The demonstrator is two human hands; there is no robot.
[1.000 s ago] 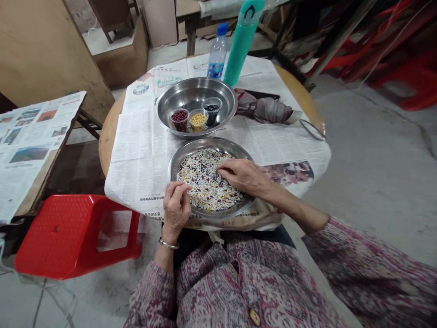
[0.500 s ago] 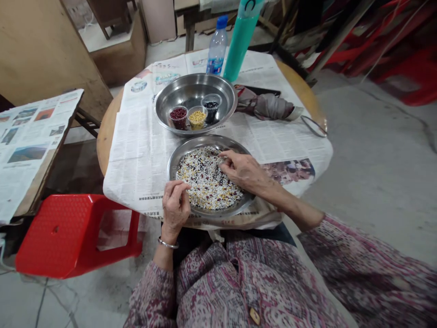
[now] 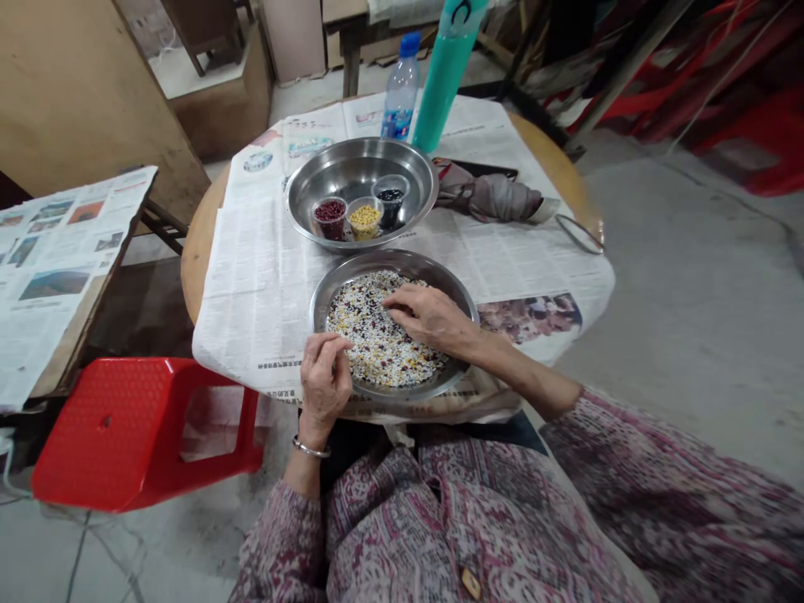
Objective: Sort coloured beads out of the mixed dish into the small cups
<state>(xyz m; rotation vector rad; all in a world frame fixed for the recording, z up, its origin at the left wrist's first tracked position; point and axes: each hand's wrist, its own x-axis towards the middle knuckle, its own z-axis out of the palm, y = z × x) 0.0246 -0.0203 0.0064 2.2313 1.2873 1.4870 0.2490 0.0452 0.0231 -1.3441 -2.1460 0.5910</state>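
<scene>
A shallow steel plate lies in front of me on the newspaper-covered round table. It holds a spread of mixed grains and beans, white, yellow, red and black. My right hand rests on the mix, fingertips pinched together near its middle. My left hand sits curled at the plate's near-left rim, fingers closed. Behind the plate, a steel bowl holds three small cups: red beans, yellow grains and black beans.
A water bottle and a teal flask stand at the table's far side. A folded umbrella lies to the right of the bowl. A red plastic stool stands at my left, beside a paper-covered table.
My right hand has slid leftward across the grains, from the plate's right side toward its middle. My left hand has stayed at the rim.
</scene>
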